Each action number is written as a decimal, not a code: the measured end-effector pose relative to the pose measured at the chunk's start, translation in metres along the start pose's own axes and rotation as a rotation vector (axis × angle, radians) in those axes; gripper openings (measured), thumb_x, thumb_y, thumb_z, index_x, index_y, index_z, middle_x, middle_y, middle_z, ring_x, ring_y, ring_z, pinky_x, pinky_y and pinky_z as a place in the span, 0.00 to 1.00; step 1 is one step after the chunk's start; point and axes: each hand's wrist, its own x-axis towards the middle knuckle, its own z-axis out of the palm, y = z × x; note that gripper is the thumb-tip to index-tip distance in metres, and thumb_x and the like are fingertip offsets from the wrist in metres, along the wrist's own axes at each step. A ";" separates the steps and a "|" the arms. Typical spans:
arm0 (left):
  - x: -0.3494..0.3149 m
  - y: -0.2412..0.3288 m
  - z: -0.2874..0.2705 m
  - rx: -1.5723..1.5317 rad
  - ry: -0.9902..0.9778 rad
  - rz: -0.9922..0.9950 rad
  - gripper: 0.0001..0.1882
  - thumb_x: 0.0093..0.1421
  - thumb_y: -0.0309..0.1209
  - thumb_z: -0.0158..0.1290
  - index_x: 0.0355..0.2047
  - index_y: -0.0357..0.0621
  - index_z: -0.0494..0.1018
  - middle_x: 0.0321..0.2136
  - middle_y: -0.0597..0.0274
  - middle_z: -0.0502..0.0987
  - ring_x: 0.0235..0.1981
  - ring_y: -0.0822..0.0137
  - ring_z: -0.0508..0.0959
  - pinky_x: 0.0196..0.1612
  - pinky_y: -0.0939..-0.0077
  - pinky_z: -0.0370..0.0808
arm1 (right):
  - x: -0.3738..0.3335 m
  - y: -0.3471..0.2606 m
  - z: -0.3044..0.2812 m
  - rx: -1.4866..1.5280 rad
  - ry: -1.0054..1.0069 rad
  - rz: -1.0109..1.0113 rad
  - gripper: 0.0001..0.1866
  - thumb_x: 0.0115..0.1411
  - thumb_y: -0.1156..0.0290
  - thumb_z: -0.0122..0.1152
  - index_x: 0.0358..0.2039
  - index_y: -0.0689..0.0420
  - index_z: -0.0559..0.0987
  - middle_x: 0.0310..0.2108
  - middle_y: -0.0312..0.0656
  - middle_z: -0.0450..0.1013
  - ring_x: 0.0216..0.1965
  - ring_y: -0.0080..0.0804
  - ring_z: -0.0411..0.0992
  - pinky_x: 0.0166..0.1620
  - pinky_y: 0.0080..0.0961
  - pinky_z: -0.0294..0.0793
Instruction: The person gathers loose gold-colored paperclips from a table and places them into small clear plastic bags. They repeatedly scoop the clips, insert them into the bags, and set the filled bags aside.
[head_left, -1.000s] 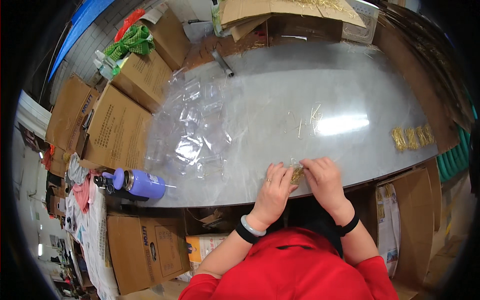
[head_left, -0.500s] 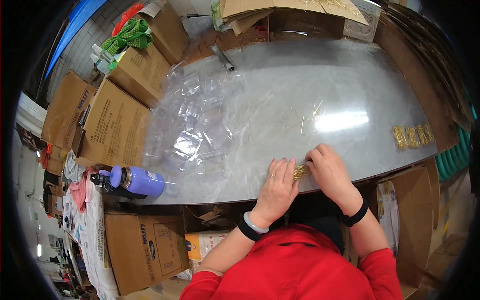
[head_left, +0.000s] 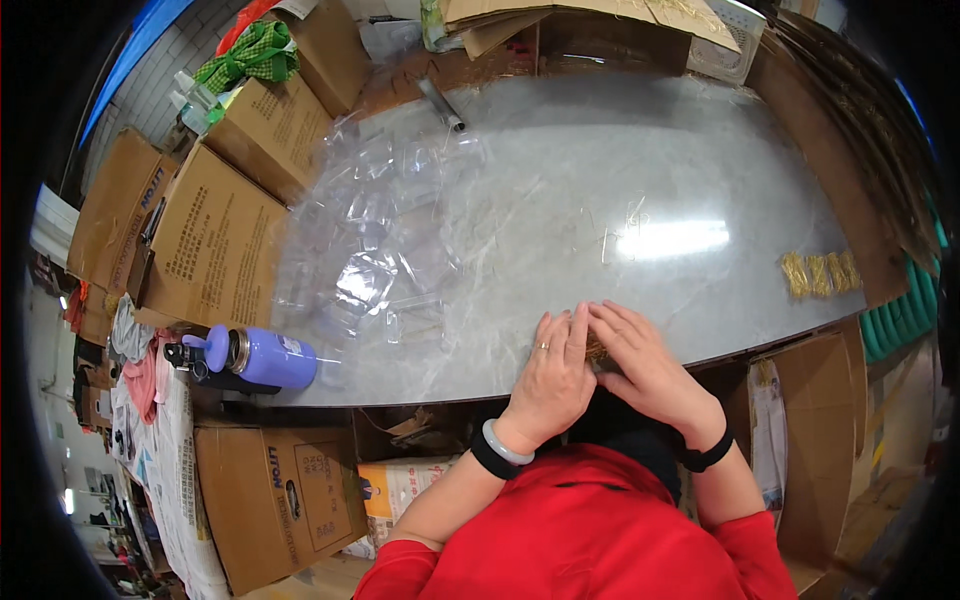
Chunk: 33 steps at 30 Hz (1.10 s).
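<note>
At the near edge of the grey table, my left hand [head_left: 552, 378] and my right hand [head_left: 648, 375] press together from both sides around a bundle of gold wire hooks [head_left: 595, 348]. Only a small strip of the bundle shows between the fingers; the rest is covered by them. A few loose gold hooks [head_left: 606, 246] lie on the tabletop beyond my hands. Several more gold bundles [head_left: 797, 277] stand in a row at the table's right end.
Clear plastic packs [head_left: 390, 240] are spread over the table's left half. A purple bottle [head_left: 280, 358] with its lid swung open lies at the near left. Cardboard boxes [head_left: 215, 240] line the left side, and a metal tube [head_left: 440, 104] rests at the back.
My right hand has moved from pinching the bundle's upper end to lying flatter along its right side, with fingers beside the left hand's. The bundle is now more hidden.
</note>
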 end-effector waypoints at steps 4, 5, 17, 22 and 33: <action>-0.001 0.000 -0.009 -0.126 -0.076 -0.108 0.45 0.57 0.22 0.50 0.71 0.30 0.41 0.59 0.31 0.62 0.61 0.37 0.66 0.66 0.50 0.64 | 0.003 0.000 0.010 -0.104 -0.007 -0.019 0.31 0.58 0.79 0.59 0.63 0.63 0.66 0.62 0.53 0.65 0.65 0.52 0.62 0.69 0.45 0.60; -0.001 -0.001 -0.009 -0.178 -0.081 -0.111 0.46 0.56 0.21 0.50 0.72 0.31 0.40 0.59 0.31 0.61 0.61 0.36 0.65 0.66 0.51 0.64 | 0.002 0.001 0.013 -0.106 0.009 -0.002 0.30 0.58 0.79 0.58 0.63 0.63 0.66 0.61 0.53 0.65 0.65 0.52 0.62 0.68 0.45 0.61; -0.011 0.003 -0.060 0.022 -0.151 -0.233 0.46 0.50 0.36 0.70 0.65 0.33 0.60 0.57 0.42 0.66 0.56 0.42 0.69 0.57 0.54 0.69 | 0.006 0.004 0.022 -0.161 0.084 -0.056 0.21 0.60 0.80 0.51 0.55 0.64 0.70 0.58 0.51 0.66 0.63 0.53 0.63 0.66 0.47 0.63; -0.004 -0.003 -0.062 0.053 -0.272 -0.353 0.41 0.49 0.37 0.70 0.61 0.38 0.65 0.52 0.46 0.69 0.49 0.43 0.75 0.49 0.55 0.74 | 0.009 0.004 0.015 -0.068 0.040 -0.051 0.24 0.58 0.80 0.58 0.56 0.62 0.70 0.59 0.50 0.66 0.63 0.53 0.63 0.66 0.46 0.62; 0.007 -0.007 -0.056 0.001 -0.254 -0.348 0.26 0.49 0.32 0.70 0.44 0.38 0.69 0.47 0.50 0.69 0.45 0.44 0.76 0.43 0.56 0.75 | 0.006 0.003 0.020 -0.143 0.049 -0.078 0.26 0.57 0.76 0.63 0.57 0.61 0.71 0.56 0.47 0.69 0.61 0.49 0.66 0.65 0.44 0.66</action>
